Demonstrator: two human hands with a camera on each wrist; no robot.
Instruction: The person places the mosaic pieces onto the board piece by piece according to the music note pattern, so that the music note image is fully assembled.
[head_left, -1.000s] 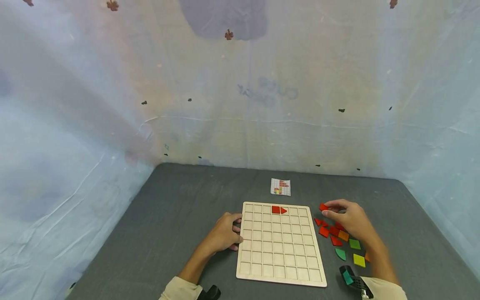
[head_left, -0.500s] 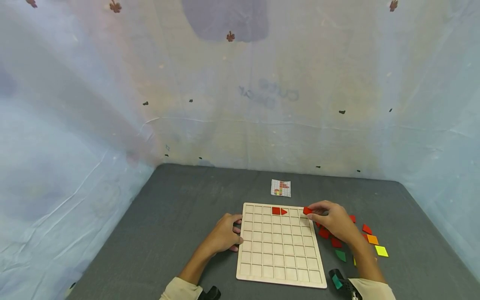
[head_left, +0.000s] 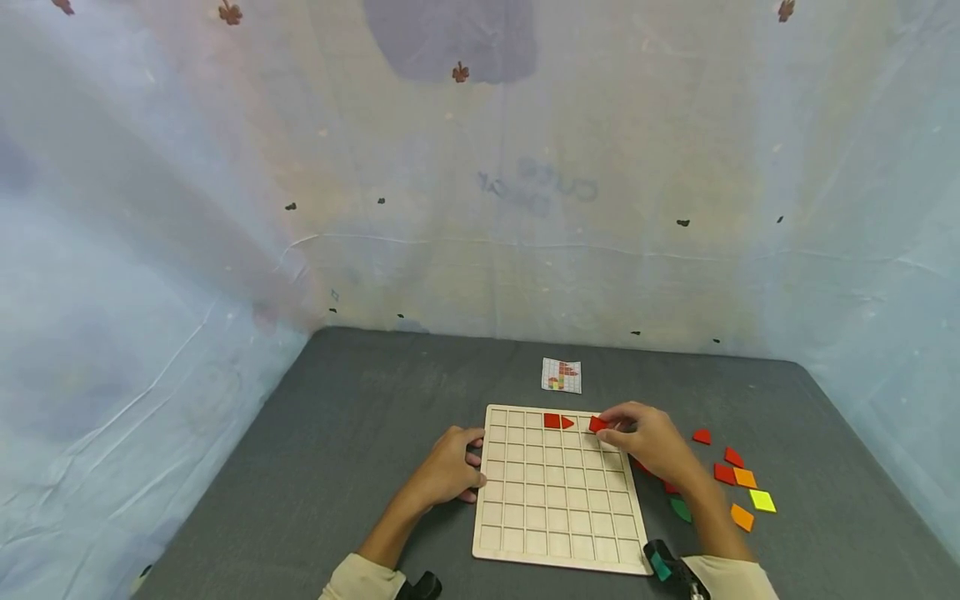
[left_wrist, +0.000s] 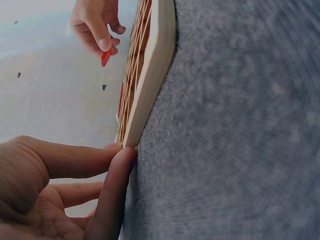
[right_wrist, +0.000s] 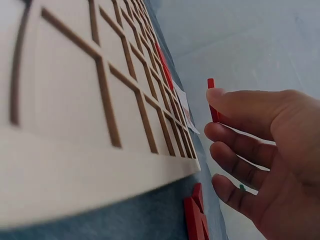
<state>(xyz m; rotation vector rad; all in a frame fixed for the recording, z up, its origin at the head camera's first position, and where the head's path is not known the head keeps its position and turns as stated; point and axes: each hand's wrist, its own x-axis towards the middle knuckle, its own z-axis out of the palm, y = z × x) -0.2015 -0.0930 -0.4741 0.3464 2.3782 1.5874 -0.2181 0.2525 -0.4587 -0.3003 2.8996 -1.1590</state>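
A person sits or stands at a dark grey desk point(head_left: 397, 375) with a pale wooden grid board point(head_left: 536, 492) lying flat on it. The left hand point(head_left: 446, 467) holds the board's left edge with thumb and fingertips, probably to keep it from sliding. The right hand point(head_left: 651, 435) pinches a red tile point(head_left: 597, 424) by its rim between thumb and fingers, over the far right part of the board. Both wrist views show a gap between tile and board. That grip seems chosen to leave the tile's leading side free of fingers.

The right wrist view catches the held tile edge-on as a thin strip, its long line running roughly alongside the board's far edge, so its faces look close to level with the board. Fingers cover part of it, so I cannot tell which way it points or which side is longest.

In the far row, a red square point(head_left: 552, 421) sits left of a red triangle point(head_left: 567, 422), whose tip points right. Beyond the board lies a printed card point(head_left: 561, 376) showing coloured shapes, presumably there to be seen easily. Loose tiles point(head_left: 724, 473) lie to the right, likely for easy reach.
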